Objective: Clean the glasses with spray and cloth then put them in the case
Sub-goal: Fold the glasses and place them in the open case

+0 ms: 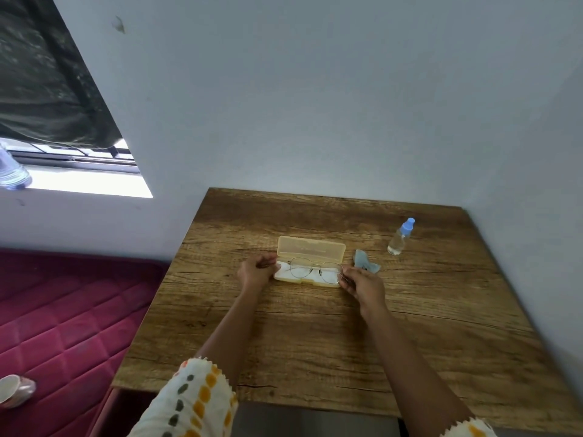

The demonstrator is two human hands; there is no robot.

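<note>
wooden table, grey wall, crimson mattress

The ends of the glasses disappear inside the curled fingers of the left hand and the right hand, so the grip itself cannot be made out. The right hand also covers the right end of the case and the near edge of the cloth. The marking on the case lid is too small to read, and the frame's left edge cuts off a cup at lower left and a blurred clear bottle at middle left.
</note>
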